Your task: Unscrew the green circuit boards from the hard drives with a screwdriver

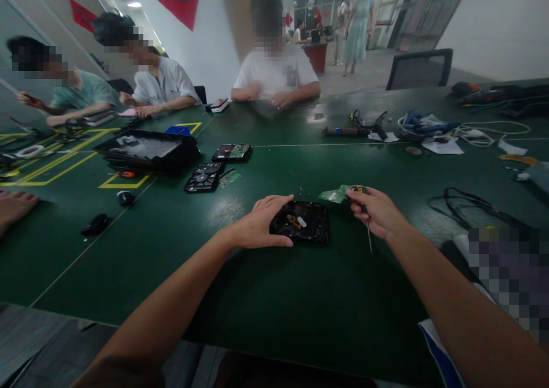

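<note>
A black hard drive (306,222) lies flat on the green table (274,296) in front of me. My left hand (261,222) wraps its left edge, thumb below and fingers over the top corner. My right hand (377,213) is closed round a small screwdriver (366,222) whose thin shaft points down toward the table, just right of the drive. A green circuit board (337,194) lies just behind the drive, touching my right fingers. A few tiny screws (305,191) sit beside the board.
Two more opened drives (203,177) (232,152) and a loose board (230,177) lie at centre left, next to a black tray (146,150). Cables and tools (429,127) spread across the far right. Three people sit at the far side; a black cable (476,205) loops at right.
</note>
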`<action>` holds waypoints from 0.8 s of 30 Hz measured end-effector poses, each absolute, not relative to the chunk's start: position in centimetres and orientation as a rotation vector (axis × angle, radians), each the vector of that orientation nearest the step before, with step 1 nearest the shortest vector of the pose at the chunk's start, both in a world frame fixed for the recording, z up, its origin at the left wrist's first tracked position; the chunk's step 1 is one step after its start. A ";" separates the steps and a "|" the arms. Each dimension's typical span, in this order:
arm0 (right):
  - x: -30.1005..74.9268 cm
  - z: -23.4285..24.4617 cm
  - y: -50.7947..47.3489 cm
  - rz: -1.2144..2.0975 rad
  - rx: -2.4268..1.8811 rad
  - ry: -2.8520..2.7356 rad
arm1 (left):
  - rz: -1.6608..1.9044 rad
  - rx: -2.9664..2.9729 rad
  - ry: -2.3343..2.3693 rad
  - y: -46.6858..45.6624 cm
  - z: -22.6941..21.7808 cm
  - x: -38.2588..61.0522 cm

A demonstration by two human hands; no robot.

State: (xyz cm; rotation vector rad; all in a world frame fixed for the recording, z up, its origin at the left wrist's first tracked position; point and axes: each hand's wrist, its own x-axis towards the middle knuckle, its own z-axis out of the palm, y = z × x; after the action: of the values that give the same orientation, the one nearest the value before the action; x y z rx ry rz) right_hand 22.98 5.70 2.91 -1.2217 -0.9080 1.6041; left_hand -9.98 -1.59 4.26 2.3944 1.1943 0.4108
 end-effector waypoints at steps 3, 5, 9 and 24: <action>22.9 3.1 5.7 1.611 -1.245 -0.902 | 0.477 2.532 1.324 -2.4 4.4 -8.4; 22.8 3.2 5.6 1.612 -1.247 -0.920 | 0.550 2.657 1.371 -2.8 4.8 -7.6; 22.6 3.5 5.3 1.633 -1.235 -0.986 | 0.818 2.775 1.383 -3.9 5.5 -6.2; 20.8 4.5 3.0 1.791 -1.180 -1.424 | 0.376 2.883 0.775 -8.3 1.9 -1.5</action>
State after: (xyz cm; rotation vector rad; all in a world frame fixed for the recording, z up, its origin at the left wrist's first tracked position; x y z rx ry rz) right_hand 20.78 2.98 4.50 -1.1804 -1.4245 1.7912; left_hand -1.50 -8.35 1.95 2.8831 0.7747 0.3764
